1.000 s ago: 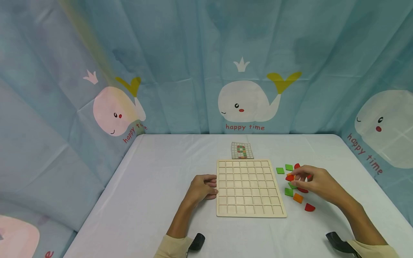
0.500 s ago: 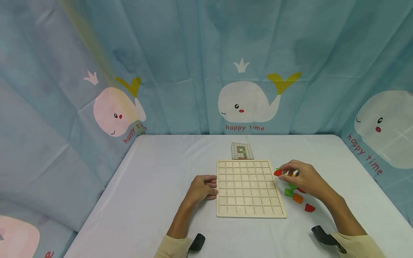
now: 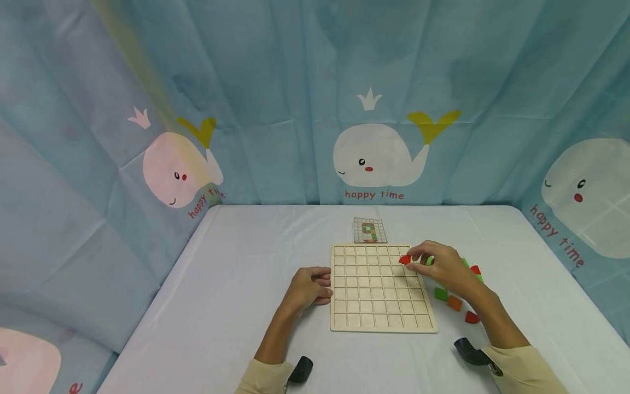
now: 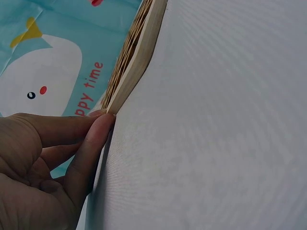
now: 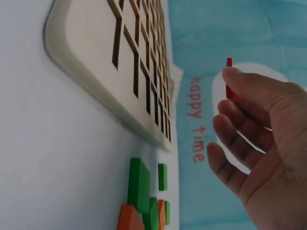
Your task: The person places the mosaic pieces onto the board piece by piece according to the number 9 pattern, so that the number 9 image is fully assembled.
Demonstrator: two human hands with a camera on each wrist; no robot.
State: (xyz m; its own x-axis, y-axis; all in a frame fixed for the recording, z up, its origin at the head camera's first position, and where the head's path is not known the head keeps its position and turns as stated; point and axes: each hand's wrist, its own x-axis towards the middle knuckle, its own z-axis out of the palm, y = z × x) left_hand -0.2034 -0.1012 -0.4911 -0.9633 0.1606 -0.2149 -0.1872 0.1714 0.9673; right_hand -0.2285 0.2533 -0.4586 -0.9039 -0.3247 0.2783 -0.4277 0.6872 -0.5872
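- Head view: the right hand (image 3: 444,268) pinches a red piece (image 3: 404,260) between thumb and fingertips, above the wooden grid board (image 3: 374,284), near that board's far right corner.
- Right wrist view: the red piece appears edge-on, held between thumb and finger; the remaining fingers are bent and spread a little from one another; the piece shows apart from the board.
- The left hand (image 3: 302,287) is at the middle of the board's left edge, with bent thumb and fingers touching it; whether they pinch the edge or only press on it, I cannot tell.
- The board lies flat on the white table surface (image 3: 246,246); a card (image 3: 370,230) lies just beyond its far edge, toward the surface's far edge, and bears a 9-like figure in coloured squares.
- Right of the board's right edge, toward its near right corner, lie a green piece (image 3: 440,294), an orange piece (image 3: 455,302) just beside it, and a separate red quarter-round (image 3: 472,317) a little nearer the surface's near edge; more green and red pieces (image 3: 475,270) show partly hidden behind the right hand.
- Beige sleeves (image 3: 266,377) reach in from the near edge; a blue whale-print curtain (image 3: 275,164) hangs behind the far edge.
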